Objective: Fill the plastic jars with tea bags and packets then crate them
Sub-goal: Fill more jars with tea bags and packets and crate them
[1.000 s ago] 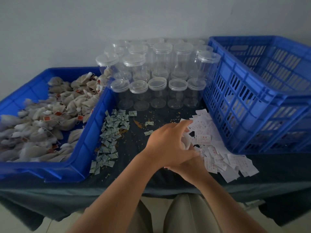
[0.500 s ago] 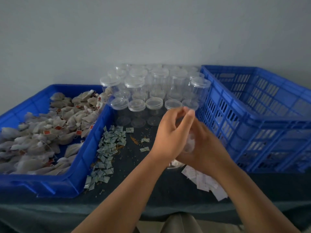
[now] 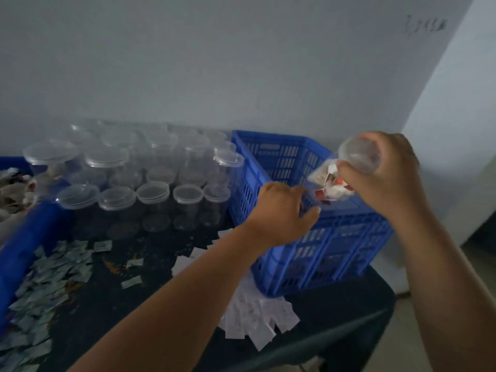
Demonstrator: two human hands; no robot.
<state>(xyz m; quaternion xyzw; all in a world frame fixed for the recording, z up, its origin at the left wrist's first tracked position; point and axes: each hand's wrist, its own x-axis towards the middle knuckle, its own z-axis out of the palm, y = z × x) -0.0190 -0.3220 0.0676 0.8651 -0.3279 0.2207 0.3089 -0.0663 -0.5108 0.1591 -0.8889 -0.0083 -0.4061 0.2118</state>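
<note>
Your right hand [image 3: 383,175] grips one filled clear plastic jar [image 3: 341,181] over the blue slatted plastic crate [image 3: 322,251], your left hand [image 3: 284,210] curls just below it, hold unclear, and many lidded clear jars [image 3: 185,208] to its left look empty.

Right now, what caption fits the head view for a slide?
Right hand grips a filled jar tilted over the blue crate, left hand at its lower end; empty lidded jars beside.

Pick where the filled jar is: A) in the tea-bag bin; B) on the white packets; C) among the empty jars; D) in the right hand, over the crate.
D: the right hand grips the jar, tilted, above the crate.
</note>
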